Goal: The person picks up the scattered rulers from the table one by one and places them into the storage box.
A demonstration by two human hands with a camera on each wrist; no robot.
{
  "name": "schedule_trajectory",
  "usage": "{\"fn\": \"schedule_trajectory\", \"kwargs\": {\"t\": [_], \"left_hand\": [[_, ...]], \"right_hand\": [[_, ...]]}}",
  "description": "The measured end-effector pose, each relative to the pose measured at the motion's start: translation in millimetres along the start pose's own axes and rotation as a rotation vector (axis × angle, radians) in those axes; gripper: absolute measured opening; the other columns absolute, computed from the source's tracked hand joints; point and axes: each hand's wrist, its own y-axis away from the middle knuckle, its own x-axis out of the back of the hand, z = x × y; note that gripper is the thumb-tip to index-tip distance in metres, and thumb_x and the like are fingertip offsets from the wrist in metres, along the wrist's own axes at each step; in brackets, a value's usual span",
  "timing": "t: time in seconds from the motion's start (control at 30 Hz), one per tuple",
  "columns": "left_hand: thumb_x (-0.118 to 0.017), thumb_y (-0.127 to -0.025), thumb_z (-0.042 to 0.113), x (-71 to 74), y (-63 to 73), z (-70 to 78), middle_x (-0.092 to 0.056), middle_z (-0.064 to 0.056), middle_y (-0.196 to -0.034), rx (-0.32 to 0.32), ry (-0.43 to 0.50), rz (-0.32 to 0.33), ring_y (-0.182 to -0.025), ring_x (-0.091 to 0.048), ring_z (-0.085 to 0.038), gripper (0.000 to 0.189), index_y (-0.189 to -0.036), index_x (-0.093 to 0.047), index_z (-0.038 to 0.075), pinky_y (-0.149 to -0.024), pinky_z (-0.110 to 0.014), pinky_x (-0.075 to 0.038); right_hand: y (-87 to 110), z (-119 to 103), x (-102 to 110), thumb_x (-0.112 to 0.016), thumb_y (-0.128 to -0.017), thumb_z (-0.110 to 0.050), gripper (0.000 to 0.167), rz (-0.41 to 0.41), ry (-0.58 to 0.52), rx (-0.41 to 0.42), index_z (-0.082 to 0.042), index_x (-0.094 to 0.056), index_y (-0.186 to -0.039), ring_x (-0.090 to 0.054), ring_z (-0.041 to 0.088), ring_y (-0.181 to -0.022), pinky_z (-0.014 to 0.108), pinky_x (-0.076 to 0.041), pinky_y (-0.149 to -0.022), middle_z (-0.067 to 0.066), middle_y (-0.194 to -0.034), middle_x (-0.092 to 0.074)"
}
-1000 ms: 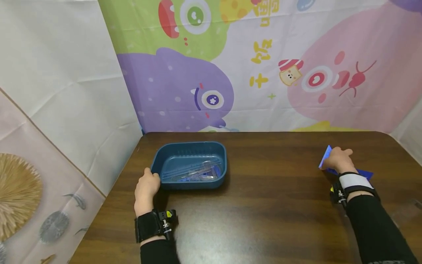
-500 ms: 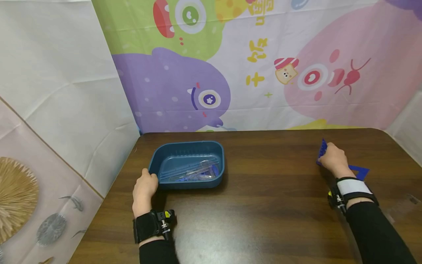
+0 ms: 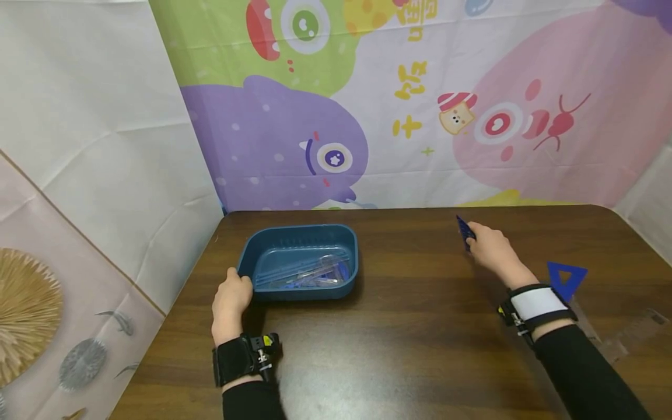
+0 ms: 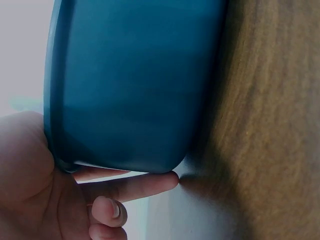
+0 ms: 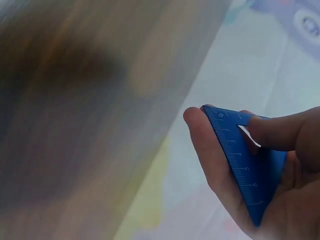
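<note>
The left hand holds the teal box at its eight o'clock corner. Toward the box's three o'clock, the right hand pinches a blue triangle ruler (numbers run along one edge). Another blue triangle lies at that hand's four o'clock.

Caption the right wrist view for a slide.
Right grip pinching a blue triangular ruler, with the tabletop blurred in the background.

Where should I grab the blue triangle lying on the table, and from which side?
Probably pinch the blue triangle at its far side, between outer edge and cutout, coming from above: it appears to lie flat, the cutout may admit a fingertip, and a clear strip lies by its near tip.
</note>
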Motion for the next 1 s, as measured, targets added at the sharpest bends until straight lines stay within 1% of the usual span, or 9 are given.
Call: {"fn": "schedule_trajectory", "kwargs": {"t": [0.2,0.33,0.4,0.43,0.53,0.63,0.7,0.83,1.0], "left_hand": [[-0.022,-0.093,0.021,-1.2,-0.9,2.3,-0.034,-0.037,-0.133,-0.01,-0.005,0.007,-0.115,-0.04,-0.051,0.054,-0.14,-0.016,-0.005,-0.092,-0.059,-0.034],[-0.022,-0.092,0.02,-1.1,-1.4,2.6,-0.034,-0.037,-0.132,-0.014,-0.005,0.008,-0.115,-0.04,-0.051,0.055,-0.14,-0.016,-0.005,-0.093,-0.059,-0.034],[-0.022,-0.092,0.02,-1.1,-1.5,2.1,-0.034,-0.037,-0.133,-0.01,-0.004,0.005,-0.116,-0.04,-0.051,0.055,-0.14,-0.015,-0.006,-0.094,-0.058,-0.034],[-0.021,-0.093,0.02,-1.1,-1.4,1.6,-0.033,-0.037,-0.133,-0.007,-0.003,0.002,-0.116,-0.039,-0.051,0.055,-0.14,-0.015,-0.006,-0.094,-0.058,-0.033],[-0.021,-0.093,0.02,-1.1,-1.4,0.2,-0.032,-0.037,-0.134,0.002,-0.004,-0.009,-0.117,-0.039,-0.051,0.055,-0.141,-0.013,-0.006,-0.094,-0.058,-0.033],[-0.021,-0.094,0.021,-1.3,-1.7,-0.4,-0.031,-0.038,-0.134,0.002,-0.006,-0.016,-0.116,-0.039,-0.052,0.055,-0.141,-0.012,-0.006,-0.093,-0.059,-0.034],[-0.021,-0.094,0.021,-1.4,-1.8,-0.2,-0.032,-0.038,-0.133,0.0,-0.007,-0.016,-0.116,-0.039,-0.052,0.056,-0.141,-0.013,-0.007,-0.093,-0.059,-0.034],[-0.022,-0.093,0.021,-1.6,-1.5,0.2,-0.032,-0.039,-0.133,-0.005,-0.012,-0.011,-0.115,-0.04,-0.052,0.055,-0.14,-0.014,-0.007,-0.092,-0.059,-0.035],[-0.022,-0.092,0.021,-1.3,-1.1,0.8,-0.033,-0.039,-0.132,-0.011,-0.011,-0.008,-0.114,-0.041,-0.052,0.055,-0.139,-0.015,-0.006,-0.091,-0.059,-0.035]], "right_hand": [[3.6,-45.1,-4.3,-0.038,-0.095,-0.009,0.03,0.046,-0.052,0.092,-0.006,-0.044,-0.125,-0.056,0.028,-0.066,0.038,-0.041,-0.054,0.017,-0.087,-0.06],[5.5,-78.1,-13.1,-0.034,-0.096,-0.007,0.039,0.054,-0.082,0.173,-0.011,-0.038,-0.134,-0.054,0.023,-0.061,0.036,-0.041,-0.055,0.021,-0.097,-0.062],[6.7,-95.1,-18.5,-0.031,-0.094,-0.005,0.046,0.038,-0.103,0.207,-0.013,-0.033,-0.139,-0.049,0.02,-0.054,0.035,-0.04,-0.054,0.022,-0.095,-0.062],[7.3,-103.0,-21.6,-0.031,-0.093,-0.004,0.049,0.042,-0.108,0.231,-0.014,-0.031,-0.141,-0.047,0.019,-0.052,0.034,-0.04,-0.055,0.022,-0.101,-0.061],[10.6,-126.5,-31.5,-0.034,-0.088,0.002,0.057,0.076,-0.1,0.33,-0.015,-0.029,-0.143,-0.056,0.022,-0.063,0.037,-0.045,-0.061,0.018,-0.111,-0.06],[13.7,-147.7,-43.6,-0.043,-0.084,0.008,0.063,0.149,-0.021,0.464,-0.013,-0.032,-0.141,-0.059,0.026,-0.1,0.04,-0.05,-0.074,0.014,-0.132,-0.05],[15.8,-161.0,-51.8,-0.051,-0.08,0.009,0.065,0.181,0.054,0.546,-0.013,-0.035,-0.14,-0.054,0.027,-0.114,0.039,-0.05,-0.08,0.014,-0.131,-0.05],[18.3,-182.6,-68.0,-0.062,-0.078,0.004,0.059,0.231,0.188,0.669,-0.013,-0.047,-0.132,-0.056,0.023,-0.112,0.035,-0.049,-0.086,0.009,-0.128,-0.055],[17.5,-197.0,-88.3,-0.057,-0.084,0.0,0.036,0.311,0.239,0.734,-0.017,-0.063,-0.115,-0.063,0.012,-0.098,0.029,-0.051,-0.081,-0.002,-0.111,-0.066]]}}
